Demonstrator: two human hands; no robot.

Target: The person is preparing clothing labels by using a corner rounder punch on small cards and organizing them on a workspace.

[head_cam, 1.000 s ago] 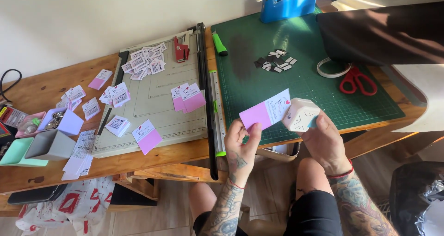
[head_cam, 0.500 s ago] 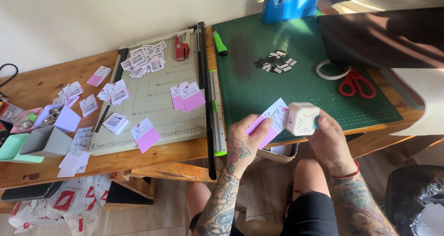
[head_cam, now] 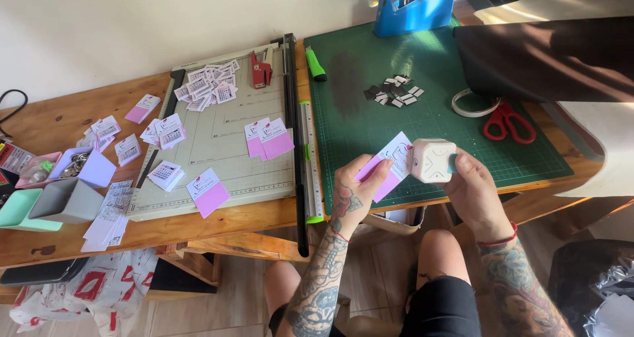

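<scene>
Since a second ago we've brought the card (head_cam: 386, 166) against the punch (head_cam: 430, 160), its corner now at the slot. Left hand (head_cam: 353, 190) pinches the card, right hand (head_cam: 470, 186) clasps the punch, both held over the near edge of the green mat (head_cam: 422, 122). Corner inside the slot is hidden; print too small to make out.
</scene>
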